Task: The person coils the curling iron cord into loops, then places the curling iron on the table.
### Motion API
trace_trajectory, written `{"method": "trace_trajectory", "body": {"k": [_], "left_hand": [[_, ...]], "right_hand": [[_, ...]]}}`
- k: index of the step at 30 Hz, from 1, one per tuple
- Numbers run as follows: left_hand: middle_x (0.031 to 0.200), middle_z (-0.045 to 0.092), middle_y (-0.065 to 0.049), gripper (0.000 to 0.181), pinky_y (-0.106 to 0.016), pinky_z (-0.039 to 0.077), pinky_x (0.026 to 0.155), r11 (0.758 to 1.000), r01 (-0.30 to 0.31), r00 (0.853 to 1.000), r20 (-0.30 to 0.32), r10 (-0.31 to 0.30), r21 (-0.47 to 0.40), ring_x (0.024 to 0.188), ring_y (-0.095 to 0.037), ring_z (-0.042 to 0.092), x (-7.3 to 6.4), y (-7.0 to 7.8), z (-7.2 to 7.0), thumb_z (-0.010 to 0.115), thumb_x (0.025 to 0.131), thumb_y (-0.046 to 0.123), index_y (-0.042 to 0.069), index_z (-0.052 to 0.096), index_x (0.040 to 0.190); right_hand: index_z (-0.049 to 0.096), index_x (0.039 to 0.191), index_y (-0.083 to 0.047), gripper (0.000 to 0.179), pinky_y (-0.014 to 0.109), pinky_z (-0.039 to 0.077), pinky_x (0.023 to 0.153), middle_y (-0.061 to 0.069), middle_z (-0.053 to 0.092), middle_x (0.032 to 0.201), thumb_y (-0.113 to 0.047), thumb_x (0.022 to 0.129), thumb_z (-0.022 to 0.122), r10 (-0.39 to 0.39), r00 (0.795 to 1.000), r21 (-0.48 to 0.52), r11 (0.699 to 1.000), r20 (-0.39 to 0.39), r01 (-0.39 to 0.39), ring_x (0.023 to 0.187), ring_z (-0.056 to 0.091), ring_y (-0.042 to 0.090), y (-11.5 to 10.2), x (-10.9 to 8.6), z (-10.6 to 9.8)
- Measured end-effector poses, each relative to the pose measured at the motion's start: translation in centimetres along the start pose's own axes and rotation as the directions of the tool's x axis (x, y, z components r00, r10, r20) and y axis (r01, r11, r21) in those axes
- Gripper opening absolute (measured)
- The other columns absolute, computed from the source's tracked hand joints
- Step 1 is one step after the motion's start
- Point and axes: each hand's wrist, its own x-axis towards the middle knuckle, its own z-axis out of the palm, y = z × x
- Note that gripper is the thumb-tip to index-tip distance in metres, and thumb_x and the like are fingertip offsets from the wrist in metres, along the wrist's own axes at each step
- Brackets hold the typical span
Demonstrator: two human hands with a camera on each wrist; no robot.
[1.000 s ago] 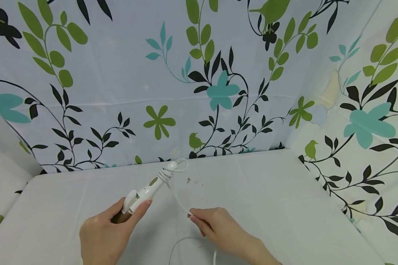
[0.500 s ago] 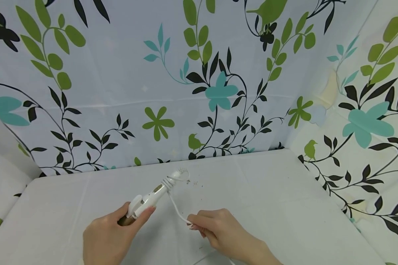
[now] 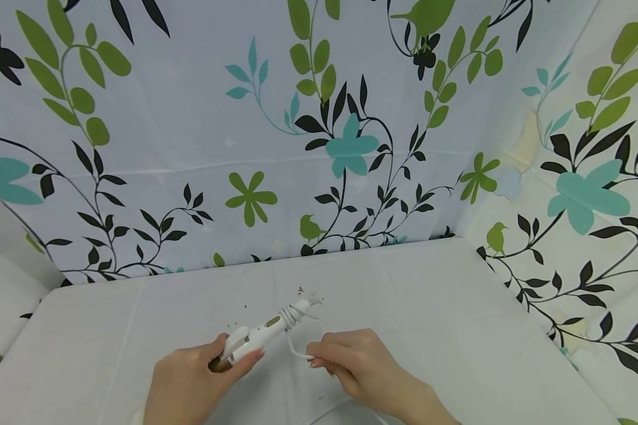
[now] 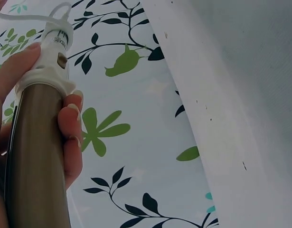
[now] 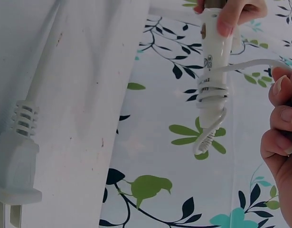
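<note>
A white-handled curling iron (image 3: 266, 333) slants up and rightward in the head view. My left hand (image 3: 186, 381) grips it where the handle meets the bronze barrel (image 4: 39, 156), which fills the left side of the left wrist view. Several turns of white cord (image 5: 213, 95) wrap the handle near its ribbed cord end. From there the cord runs to my right hand (image 3: 364, 369), which pinches it between thumb and fingers, a short way right of the handle. In the right wrist view, the cord's two-pronged plug (image 5: 15, 166) hangs at the lower left.
A white cloth-covered table (image 3: 430, 319) lies under both hands, with small dark specks (image 3: 300, 291) on it. Behind it rises a curtain (image 3: 181, 118) printed with leaves, flowers and birds, and a similar one (image 3: 590, 283) closes the right side.
My left hand has brought the curling iron right and nearer to me. My right hand has moved slightly right, still pinching the cord, and the free stretch between handle and fingers is shorter.
</note>
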Motion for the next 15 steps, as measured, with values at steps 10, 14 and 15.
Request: {"method": "trace_trajectory", "body": {"k": [10, 14, 15], "left_hand": [[0.052, 0.029, 0.024, 0.051, -0.009, 0.013, 0.045, 0.989, -0.145, 0.989, 0.035, 0.146, -0.034, 0.049, 0.013, 0.015, -0.23, -0.11, 0.51, 0.07, 0.076, 0.072, 0.022, 0.062, 0.066], [0.051, 0.033, 0.024, 0.051, -0.007, 0.016, 0.044, 0.985, -0.159, 0.986, 0.031, 0.161, -0.059, 0.048, 0.015, 0.018, -0.22, -0.08, 0.46, 0.072, 0.075, 0.07, 0.02, 0.068, 0.072], [0.051, 0.032, 0.024, 0.05, -0.007, 0.016, 0.044, 0.984, -0.165, 0.985, 0.032, 0.167, -0.065, 0.048, 0.015, 0.019, -0.2, -0.07, 0.41, 0.073, 0.075, 0.07, 0.02, 0.068, 0.072]], "right_hand": [[0.069, 0.102, -0.012, 0.013, 0.004, 0.041, 0.062, -0.007, 0.058, 0.067, -0.02, 0.101, 0.058, 0.049, 0.997, -0.017, 0.999, -0.061, -0.05, 0.058, 0.05, 0.0, 0.05, 0.08, -0.3], [0.068, 0.103, -0.011, 0.015, 0.004, 0.039, 0.059, -0.007, 0.057, 0.067, -0.021, 0.101, 0.058, 0.075, 0.994, 0.004, 0.997, -0.084, -0.075, 0.058, 0.048, 0.0, 0.1, 0.07, -0.36], [0.068, 0.103, -0.011, 0.014, 0.004, 0.039, 0.059, -0.007, 0.056, 0.068, -0.021, 0.1, 0.058, 0.082, 0.993, 0.014, 0.997, -0.087, -0.081, 0.058, 0.047, 0.0, 0.11, 0.08, -0.34]]}}
